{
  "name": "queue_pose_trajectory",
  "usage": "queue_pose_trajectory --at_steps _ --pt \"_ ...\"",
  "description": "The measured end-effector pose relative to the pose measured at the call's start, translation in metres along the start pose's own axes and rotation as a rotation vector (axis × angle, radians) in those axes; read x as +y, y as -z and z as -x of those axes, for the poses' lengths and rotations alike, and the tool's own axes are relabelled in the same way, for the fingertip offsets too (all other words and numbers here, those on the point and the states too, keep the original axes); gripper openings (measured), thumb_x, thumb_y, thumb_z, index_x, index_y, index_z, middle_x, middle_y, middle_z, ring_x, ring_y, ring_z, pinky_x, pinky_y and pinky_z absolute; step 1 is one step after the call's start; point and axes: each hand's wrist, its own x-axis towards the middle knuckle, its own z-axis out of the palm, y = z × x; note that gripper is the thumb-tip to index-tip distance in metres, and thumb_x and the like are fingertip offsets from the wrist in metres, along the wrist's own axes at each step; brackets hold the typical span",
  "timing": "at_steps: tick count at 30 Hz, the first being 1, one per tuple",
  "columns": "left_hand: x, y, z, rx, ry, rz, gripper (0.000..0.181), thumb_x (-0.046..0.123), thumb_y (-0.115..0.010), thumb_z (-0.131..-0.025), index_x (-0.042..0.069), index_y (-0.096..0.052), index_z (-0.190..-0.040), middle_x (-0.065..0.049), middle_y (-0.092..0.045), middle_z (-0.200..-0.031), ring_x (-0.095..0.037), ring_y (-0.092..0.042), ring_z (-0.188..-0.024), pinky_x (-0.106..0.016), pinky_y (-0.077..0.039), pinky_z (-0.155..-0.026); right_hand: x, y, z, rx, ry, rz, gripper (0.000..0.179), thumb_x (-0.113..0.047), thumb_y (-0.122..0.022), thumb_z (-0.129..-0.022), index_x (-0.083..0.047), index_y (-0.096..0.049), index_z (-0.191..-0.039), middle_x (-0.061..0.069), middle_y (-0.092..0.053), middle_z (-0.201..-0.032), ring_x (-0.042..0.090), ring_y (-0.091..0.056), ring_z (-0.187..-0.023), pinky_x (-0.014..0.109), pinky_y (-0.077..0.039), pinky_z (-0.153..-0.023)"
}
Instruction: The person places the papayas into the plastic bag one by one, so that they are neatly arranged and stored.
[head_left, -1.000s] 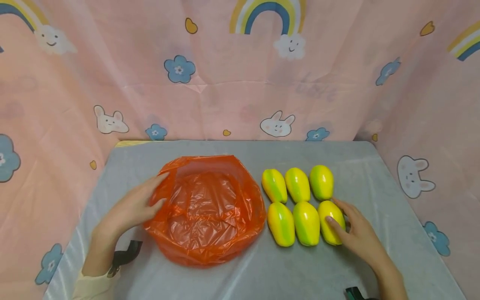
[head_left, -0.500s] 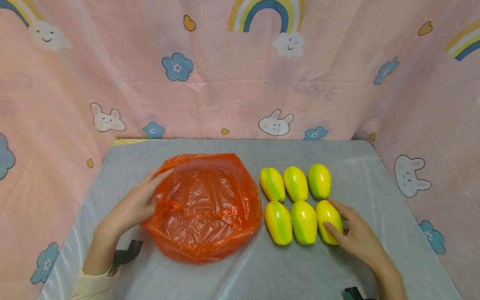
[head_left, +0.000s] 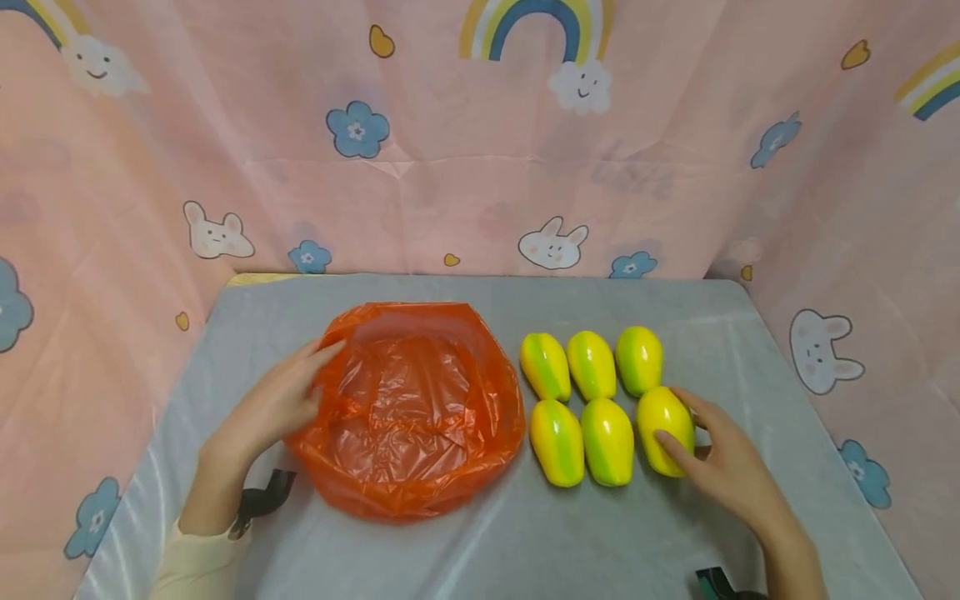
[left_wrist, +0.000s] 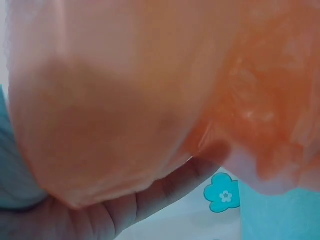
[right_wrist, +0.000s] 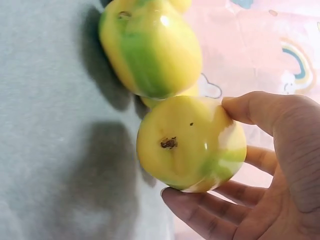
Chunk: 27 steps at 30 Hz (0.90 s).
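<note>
Right grip (head_left: 726,467), yellow-green fruit (head_left: 664,425) now lifted

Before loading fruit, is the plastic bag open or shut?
Open: the plastic bag has its mouth spread wide, showing its inside, with the left hand at its rim.

The head camera looks from high up on the near side of the bag (head_left: 405,408). It faces forward and down, over the table (head_left: 600,542) to the pink cloth (head_left: 450,192) behind the bag. It is the farthest back. The left wrist camera is left of the bag, so close that the bag fills most of its view. The right wrist camera is right of the bag, close to a fruit (head_left: 666,432), and tipped sideways. The head and left views share the bag and left hand (head_left: 281,404); head and right share the fruit and right hand (head_left: 723,462).
</note>
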Motion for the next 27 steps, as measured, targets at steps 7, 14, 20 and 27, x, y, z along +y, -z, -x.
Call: queue_pose_trajectory --at_steps 7,14,20,27 --pt "-0.002 0.004 0.001 -0.010 0.028 0.008 0.079 -0.017 -0.051 -0.085 0.002 -0.042 -0.161 -0.023 -0.036 -0.170 -0.048 -0.047 -0.147 -0.064 -0.054 -0.107 -0.008 0.007 -0.003 0.042 0.038 -0.021 0.074 -0.032 -0.078 -0.097 -0.006 -0.046 -0.158 0.028 -0.055 -0.150 0.046 -0.061 -0.122 0.032 -0.065 -0.069" --pt "-0.003 0.005 -0.001 -0.011 0.020 0.002 0.079 -0.018 -0.053 -0.085 0.002 -0.043 -0.160 -0.022 -0.038 -0.169 -0.047 -0.051 -0.143 -0.063 -0.056 -0.105 -0.024 0.011 -0.007 0.085 0.047 -0.036 0.076 -0.031 -0.078 -0.096 -0.006 -0.045 -0.159 0.029 -0.054 -0.150 0.047 -0.060 -0.122 0.044 -0.066 -0.071" --pt "-0.002 0.002 0.001 0.005 0.010 0.007 0.079 -0.017 -0.055 -0.085 0.002 -0.042 -0.161 -0.023 -0.039 -0.168 -0.047 -0.051 -0.142 -0.064 -0.055 -0.107 -0.043 0.011 -0.016 0.091 0.079 -0.082 0.074 -0.029 -0.078 -0.097 -0.008 -0.044 -0.159 0.027 -0.051 -0.155 0.050 -0.063 -0.122 0.026 -0.063 -0.073" --pt "-0.001 0.005 0.001 0.008 0.021 -0.010 0.073 -0.013 -0.056 -0.090 0.001 -0.042 -0.161 -0.023 -0.037 -0.169 -0.049 -0.045 -0.149 -0.067 -0.047 -0.114 -0.060 0.003 -0.024 0.056 0.079 -0.162 0.071 -0.026 -0.079 -0.095 -0.012 -0.046 -0.157 0.023 -0.048 -0.158 0.049 -0.063 -0.124 0.021 -0.061 -0.075"
